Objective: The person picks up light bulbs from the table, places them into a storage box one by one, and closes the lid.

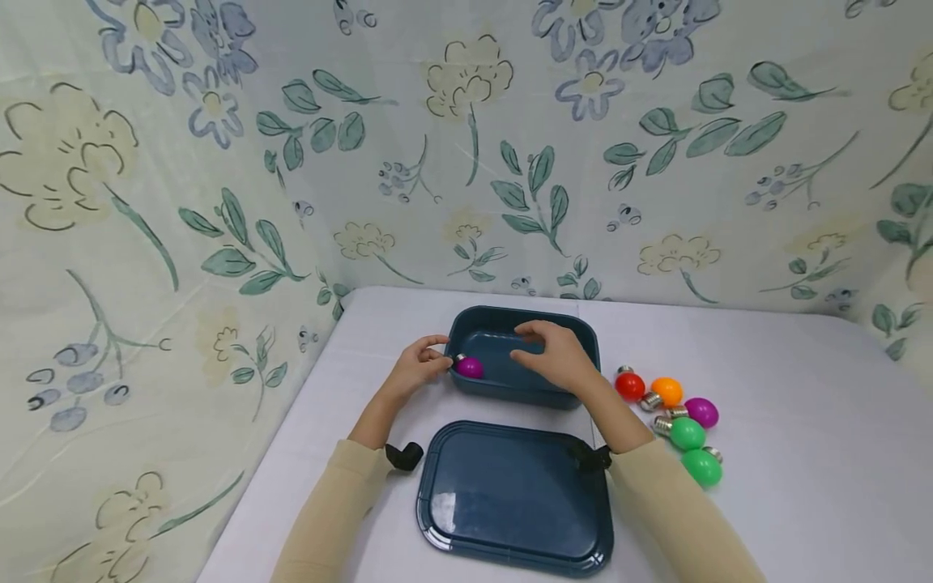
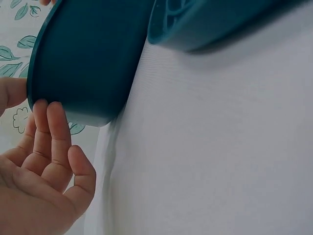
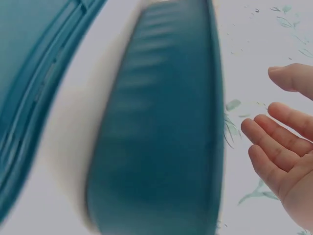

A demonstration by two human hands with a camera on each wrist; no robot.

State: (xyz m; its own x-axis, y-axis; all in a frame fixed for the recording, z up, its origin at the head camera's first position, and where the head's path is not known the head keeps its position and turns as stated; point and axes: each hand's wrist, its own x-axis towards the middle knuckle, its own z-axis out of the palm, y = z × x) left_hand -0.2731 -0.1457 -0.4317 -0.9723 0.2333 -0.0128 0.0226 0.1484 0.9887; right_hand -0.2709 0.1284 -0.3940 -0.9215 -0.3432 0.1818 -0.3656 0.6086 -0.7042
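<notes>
The left hand [image 1: 417, 366] rests relaxed fingers on the teal bin's [image 1: 554, 325] left rim, steadying it beside a purple bulb [image 1: 470, 368] inside. The right hand [image 1: 554, 353] hovers open and empty above the bin. Its lid [image 1: 516, 495] lies nearer on the bench [image 1: 787, 453].

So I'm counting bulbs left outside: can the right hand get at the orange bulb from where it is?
Probably yes: the right hand hovers open over the bin, and the orange bulb lies uncovered just beside it.

A makeshift tabletop recording booth rather than a lived-in room, floral-print cloth [image 1: 182, 202] hung as backdrop on the back and both sides, white-covered table [image 1: 787, 421], toy-coloured bulbs [image 1: 674, 417], blue plastic tub [image 1: 510, 380] and lid [image 1: 510, 502]
</notes>
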